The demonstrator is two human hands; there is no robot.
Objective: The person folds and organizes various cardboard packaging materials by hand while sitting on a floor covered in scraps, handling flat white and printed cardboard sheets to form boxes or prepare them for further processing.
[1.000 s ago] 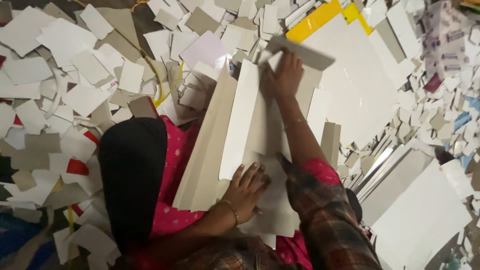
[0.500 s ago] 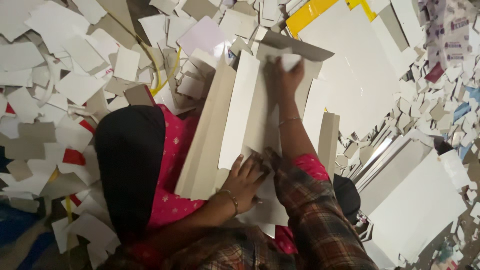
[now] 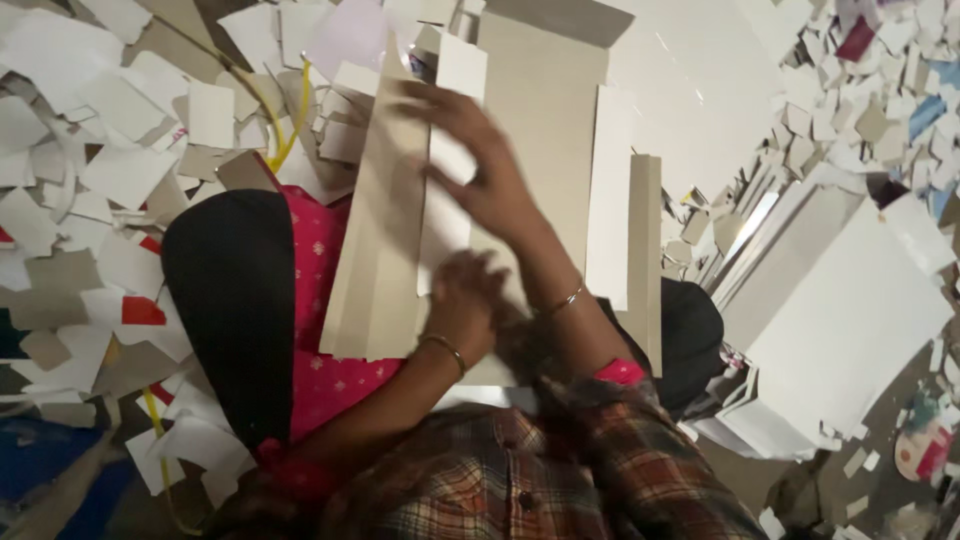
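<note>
Right now your right hand (image 3: pixel 490 165) lies spread, palm down, fingers wide, on a long white card strip (image 3: pixel 445 190) at the top of the cardboard stack (image 3: pixel 545 110) in your lap; it presses rather than grips. Your left hand (image 3: pixel 465 300) sits just below it at the near end of the same strip, fingers curled onto the card edge, though you can't tell whether it pinches the strip or only rests on it. A thin bangle shows on each wrist. Left of the stack, touching it, a long grey-beige board (image 3: pixel 375 250) leans tilted across the pink fabric (image 3: pixel 325 290) and black cloth (image 3: pixel 230 300) of your lap. On the stack's right side lie another white strip (image 3: pixel 610 190) and a narrow beige strip (image 3: pixel 645 240), side by side. Further right of the stack sits a pile of big white sheets (image 3: pixel 850 330). Loose paper scraps (image 3: pixel 110 170) cover the floor left of the stack, more at far right. Your plaid sleeve (image 3: pixel 560 470) fills the bottom.
</note>
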